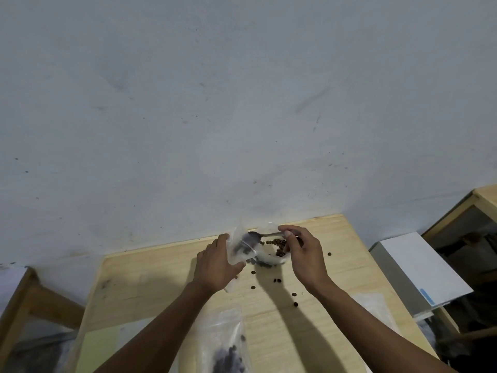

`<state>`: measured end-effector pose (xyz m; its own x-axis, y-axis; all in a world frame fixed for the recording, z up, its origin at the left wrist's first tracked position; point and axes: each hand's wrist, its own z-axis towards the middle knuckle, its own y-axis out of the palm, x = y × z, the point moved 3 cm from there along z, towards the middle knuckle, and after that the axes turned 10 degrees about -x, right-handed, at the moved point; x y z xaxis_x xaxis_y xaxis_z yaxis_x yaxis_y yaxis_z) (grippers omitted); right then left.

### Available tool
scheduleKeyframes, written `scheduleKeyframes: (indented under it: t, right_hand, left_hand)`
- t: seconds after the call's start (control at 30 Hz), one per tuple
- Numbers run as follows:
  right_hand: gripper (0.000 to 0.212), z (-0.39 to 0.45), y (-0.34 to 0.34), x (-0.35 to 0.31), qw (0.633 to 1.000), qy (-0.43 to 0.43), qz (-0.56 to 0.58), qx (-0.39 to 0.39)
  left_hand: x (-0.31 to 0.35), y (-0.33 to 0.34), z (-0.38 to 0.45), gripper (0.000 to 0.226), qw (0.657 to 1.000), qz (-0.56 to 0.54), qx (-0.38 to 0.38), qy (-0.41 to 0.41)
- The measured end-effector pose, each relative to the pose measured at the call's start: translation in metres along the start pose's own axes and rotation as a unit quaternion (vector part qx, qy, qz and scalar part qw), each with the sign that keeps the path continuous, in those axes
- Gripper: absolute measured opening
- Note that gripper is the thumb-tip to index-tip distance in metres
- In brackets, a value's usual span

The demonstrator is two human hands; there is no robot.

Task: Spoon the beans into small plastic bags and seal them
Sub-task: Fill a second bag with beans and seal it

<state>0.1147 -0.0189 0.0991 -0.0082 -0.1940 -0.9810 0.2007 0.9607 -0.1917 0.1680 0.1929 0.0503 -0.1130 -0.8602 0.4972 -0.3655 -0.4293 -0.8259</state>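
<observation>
Head view: over a wooden counter, the left hand grips a small clear bag open, while the right hand pinches a spoon — its bowl at the bag's mouth. Beans fill a bowl between both hands; loose ones lie scattered nearby.

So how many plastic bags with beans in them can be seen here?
2: one bag held open in the left hand, spoon at its mouth; one filled bag lying at the table's near edge. Others may be out of view.

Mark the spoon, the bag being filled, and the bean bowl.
spoon [253, 235], head view, on its bowl.
bag being filled [240, 251], head view, on its clear side.
bean bowl [269, 258], head view, on its white inner wall.
</observation>
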Motion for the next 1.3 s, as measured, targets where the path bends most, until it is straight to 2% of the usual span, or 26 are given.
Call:
scheduleKeyframes:
  t: [0.13, 0.23, 0.37, 0.6, 0.83, 0.97, 1.07, 1.17, 1.3]
  right_hand:
    - [0.019, 0.000, 0.001, -0.009, 1.000, -0.011, 0.004, -0.003]
    - [0.016, 0.001, -0.008, -0.013, 0.998, 0.011, 0.055, 0.037]
    - [0.015, -0.004, -0.020, 0.008, 0.982, 0.092, 0.130, 0.097]
    - [0.019, -0.042, -0.025, 0.072, 0.956, 0.236, 0.128, 0.115]
    - [0.020, -0.074, -0.019, 0.113, 0.951, 0.285, 0.081, 0.083]
    - [0.009, -0.083, -0.019, 0.124, 0.951, 0.292, 0.054, 0.083]
    - [0.014, -0.090, -0.025, 0.130, 0.946, 0.312, 0.018, 0.088]
    - [0.016, -0.091, -0.031, 0.132, 0.942, 0.323, -0.077, 0.048]
    - [0.016, -0.083, -0.034, 0.124, 0.924, 0.310, -0.213, -0.066]
  left_hand:
    - [0.000, -0.004, -0.010, 0.075, 1.000, -0.011, 0.017, -0.001]
    - [-0.002, -0.006, -0.020, 0.074, 0.999, -0.037, 0.031, -0.003]
    - [-0.012, -0.006, -0.038, 0.072, 0.995, -0.094, 0.040, -0.015]
    - [-0.033, -0.005, -0.072, 0.078, 0.987, -0.154, 0.046, -0.022]
    - [-0.036, -0.001, -0.094, 0.084, 0.983, -0.175, 0.061, 0.005]
    - [-0.038, 0.003, -0.101, 0.090, 0.983, -0.173, 0.067, 0.011]
    - [-0.037, 0.004, -0.104, 0.092, 0.982, -0.178, 0.063, 0.010]
    - [-0.036, 0.004, -0.106, 0.091, 0.980, -0.186, 0.064, 0.012]
    - [-0.036, 0.005, -0.104, 0.086, 0.978, -0.196, 0.068, 0.021]
